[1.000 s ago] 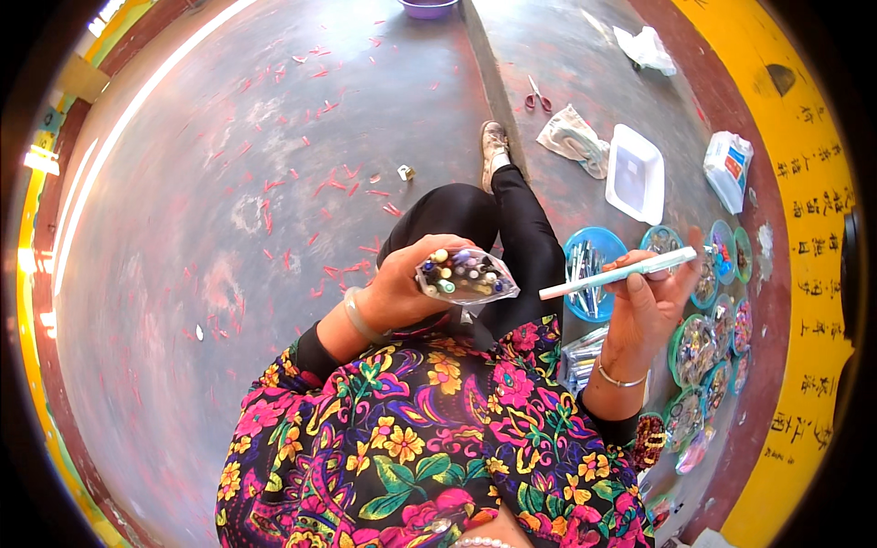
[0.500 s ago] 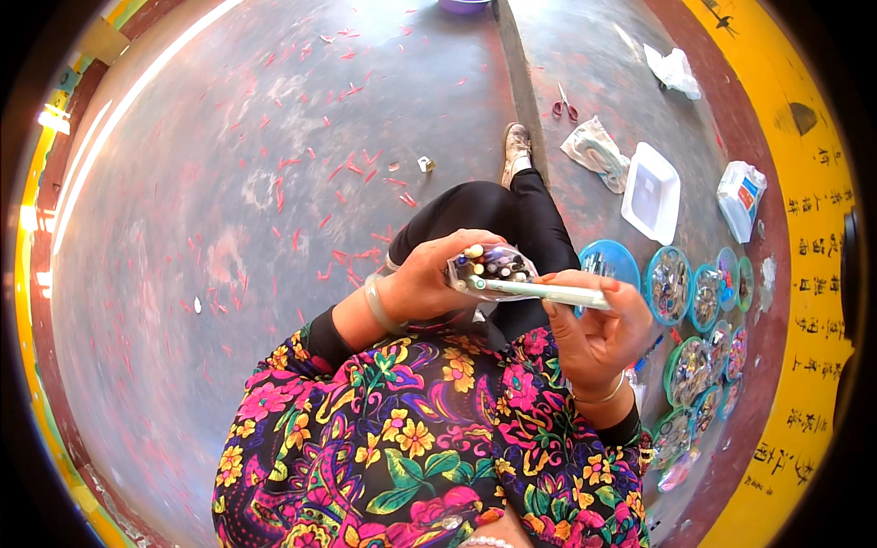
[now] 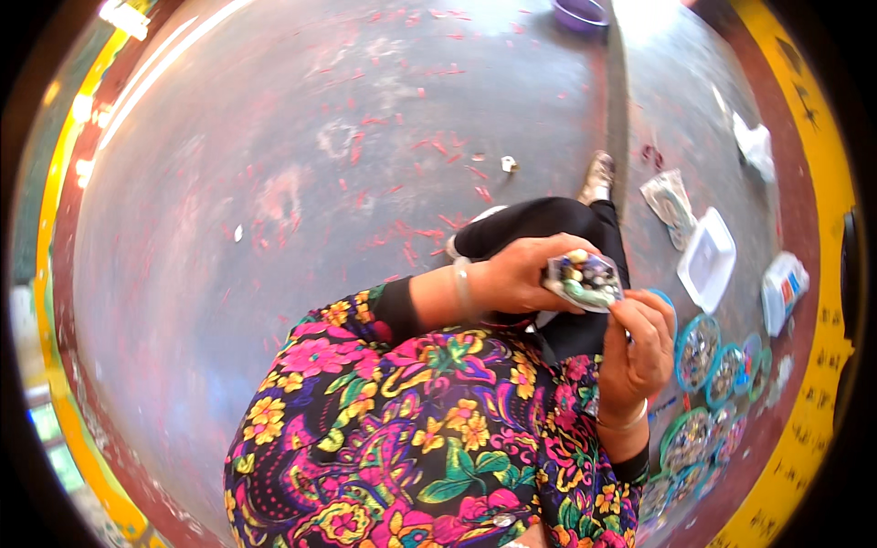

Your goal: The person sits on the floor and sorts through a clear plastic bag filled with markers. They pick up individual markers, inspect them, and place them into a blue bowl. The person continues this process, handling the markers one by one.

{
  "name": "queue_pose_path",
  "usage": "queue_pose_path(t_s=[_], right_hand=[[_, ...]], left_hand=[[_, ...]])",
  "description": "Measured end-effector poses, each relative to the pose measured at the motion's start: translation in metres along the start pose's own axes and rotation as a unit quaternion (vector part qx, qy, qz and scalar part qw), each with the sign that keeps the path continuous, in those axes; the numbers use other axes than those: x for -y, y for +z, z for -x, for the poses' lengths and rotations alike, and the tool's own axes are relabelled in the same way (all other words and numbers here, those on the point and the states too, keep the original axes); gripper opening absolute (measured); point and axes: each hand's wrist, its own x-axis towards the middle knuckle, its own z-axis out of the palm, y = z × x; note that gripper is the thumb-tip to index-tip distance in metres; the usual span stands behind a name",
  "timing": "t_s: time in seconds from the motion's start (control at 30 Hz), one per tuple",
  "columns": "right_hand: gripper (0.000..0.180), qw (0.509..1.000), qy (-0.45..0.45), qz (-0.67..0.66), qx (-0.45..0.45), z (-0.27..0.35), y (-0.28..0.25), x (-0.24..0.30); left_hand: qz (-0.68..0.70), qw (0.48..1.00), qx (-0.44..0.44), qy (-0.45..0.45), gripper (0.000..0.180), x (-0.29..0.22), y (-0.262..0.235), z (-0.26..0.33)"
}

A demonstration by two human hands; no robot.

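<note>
A clear plastic bag of pens [image 3: 596,270] is held in my left hand [image 3: 523,271], its fingers wrapped round the side. The ends of several pens, white, yellowish, dark and blue, face up at its mouth. A pale green pen [image 3: 583,293] lies along the near edge of the bunch, blurred. My right hand [image 3: 641,352] is closed in a pinch at the bag's right rim. Whether those fingertips also touch the green pen cannot be made out.
At right stand several blue-rimmed round containers of small items [image 3: 699,354], a white tray [image 3: 707,260], a white package [image 3: 784,292] and a plastic bag [image 3: 670,206]. Scissors [image 3: 652,156] lie beyond. A purple basin [image 3: 580,13] is at the far edge. Red scraps [image 3: 438,146] litter the floor.
The green pen, held sideways across the bag by my right hand before, now lies against the other pens. My right fingers have closed in to the rim. The view has swung left.
</note>
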Motion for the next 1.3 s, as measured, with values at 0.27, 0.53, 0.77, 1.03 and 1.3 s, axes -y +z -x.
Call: queue_pose_path(t_s=[0.27,0.53,0.77,1.03,1.3], right_hand=[[0.020,0.998,0.033,0.018,0.056,-0.004,0.003,0.006],[0.018,0.979,0.185,-0.085,0.023,0.003,0.004,0.008],[0.014,0.994,0.055,0.048,0.080,-0.002,0.013,0.010],[0.015,0.976,-0.052,0.184,0.102,-0.001,0.007,0.013],[0.017,0.982,-0.056,0.156,0.091,0.003,0.005,0.007]], left_hand=[[-0.044,0.999,0.005,0.028,0.062,0.000,-0.001,0.003],[-0.049,0.998,0.002,0.026,0.063,0.002,-0.002,0.002],[-0.054,0.998,0.001,0.019,0.061,0.002,-0.001,0.002],[-0.083,0.996,-0.015,0.037,0.061,0.001,0.000,0.003],[-0.094,0.995,-0.023,0.029,0.056,-0.005,0.010,-0.003]])
